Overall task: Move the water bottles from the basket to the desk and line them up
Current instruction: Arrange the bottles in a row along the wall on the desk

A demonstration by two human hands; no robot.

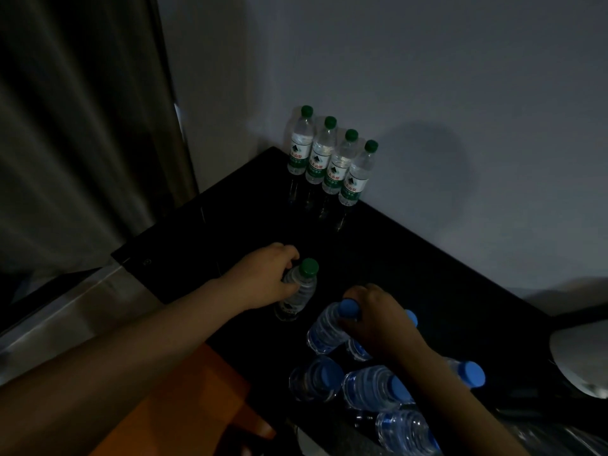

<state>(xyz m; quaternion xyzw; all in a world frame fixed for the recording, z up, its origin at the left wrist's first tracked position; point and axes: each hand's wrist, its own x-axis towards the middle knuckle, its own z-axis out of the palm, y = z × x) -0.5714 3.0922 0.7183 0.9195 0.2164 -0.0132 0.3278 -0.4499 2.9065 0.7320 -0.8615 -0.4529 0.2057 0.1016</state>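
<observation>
Several green-capped water bottles (332, 158) stand in a tight row against the wall on the dark desk (411, 255). My left hand (263, 279) grips the shoulder of another green-capped bottle (301, 291) that stands upright near the desk's front. My right hand (378, 315) holds the neck of a tilted blue-capped bottle (329, 329); a second blue cap (412, 317) peeks out behind its fingers. Several more blue-capped bottles (371, 385) cluster below, partly hidden by my right forearm. In the dim light I cannot make out a basket.
A dark curtain (82, 126) hangs at the left beside the pale wall (427, 77). An orange-brown surface (184, 399) lies below my left forearm. A pale rounded object (582, 360) sits at the right edge of the desk.
</observation>
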